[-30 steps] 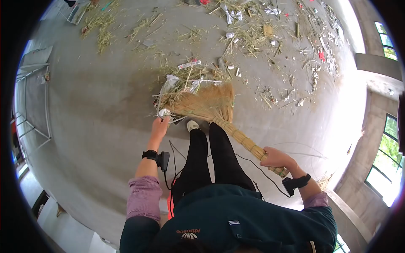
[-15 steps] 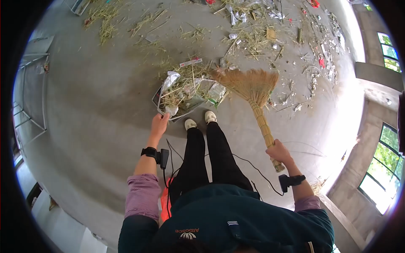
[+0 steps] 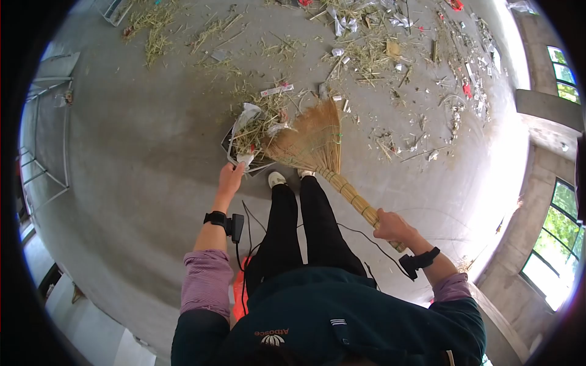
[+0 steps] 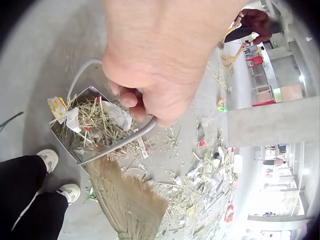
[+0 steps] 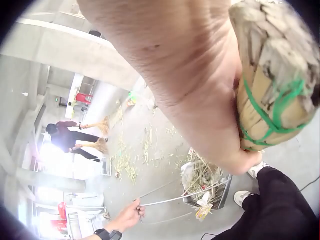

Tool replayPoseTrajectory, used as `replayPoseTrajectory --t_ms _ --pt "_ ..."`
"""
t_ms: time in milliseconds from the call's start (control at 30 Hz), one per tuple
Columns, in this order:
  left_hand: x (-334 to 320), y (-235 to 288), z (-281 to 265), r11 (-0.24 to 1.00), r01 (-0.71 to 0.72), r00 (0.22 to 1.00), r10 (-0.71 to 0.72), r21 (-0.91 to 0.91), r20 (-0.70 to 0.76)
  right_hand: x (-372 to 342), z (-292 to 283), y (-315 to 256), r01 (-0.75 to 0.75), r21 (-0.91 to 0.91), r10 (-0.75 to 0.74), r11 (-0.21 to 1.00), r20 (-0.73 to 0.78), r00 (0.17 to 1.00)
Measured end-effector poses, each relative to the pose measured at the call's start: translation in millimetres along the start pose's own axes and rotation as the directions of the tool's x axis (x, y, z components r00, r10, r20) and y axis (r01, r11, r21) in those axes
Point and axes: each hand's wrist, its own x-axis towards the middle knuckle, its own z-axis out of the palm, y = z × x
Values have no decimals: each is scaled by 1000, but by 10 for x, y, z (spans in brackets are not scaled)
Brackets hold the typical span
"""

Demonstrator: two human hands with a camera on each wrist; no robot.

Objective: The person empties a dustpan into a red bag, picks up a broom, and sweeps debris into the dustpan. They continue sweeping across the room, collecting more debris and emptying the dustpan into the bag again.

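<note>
My left hand point(image 3: 231, 178) grips the pale tube handle point(image 4: 120, 143) of a dark, box-shaped dustpan point(image 4: 66, 146) on the floor. Straw point(image 4: 95, 117), paper scraps and wrappers fill the pan, with some hanging over its edge. In the head view, my right hand point(image 3: 395, 226) holds a straw broom point(image 3: 351, 195) near the end of its bound handle. The fanned bristles point(image 4: 127, 200) lie against the pan's open side, overlapping the litter there. Green twine point(image 5: 275, 112) binds the handle's end in the right wrist view.
Loose straw and scraps point(image 3: 366, 58) litter the floor ahead and to the right. My shoes point(image 3: 276, 179) stand just behind the pan, and a black cable point(image 3: 360, 230) hangs by my legs. A metal frame point(image 3: 64, 134) stands left. Another person point(image 5: 67, 137) with brooms is farther off.
The broom head swung right, away from the pan, uncovering the litter, then came back left against it. My left hand stays on the pan's handle.
</note>
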Motion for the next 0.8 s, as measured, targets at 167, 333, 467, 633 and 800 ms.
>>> replayPoseTrajectory --t_ms 167,333,467,633,800 --pt "-28 26 -5 1000 -4 1000 4 15 -23 -194 -174 142 -72 77 74 994 -25 997" --pt "26 -73 25 999 -31 999 31 11 -38 -577 -199 430 -127 171 152 977 -144 978" --pt "-16 -2 25 1000 4 1000 -4 -4 -29 -614 -146 394 -215 356 264 909 -93 960" --pt "28 -44 23 996 -6 999 10 88 -44 -49 137 242 -180 329 239 927 -149 960" --pt "7 -14 53 999 -29 998 31 42 -52 124 249 68 -110 99 117 989 -63 991"
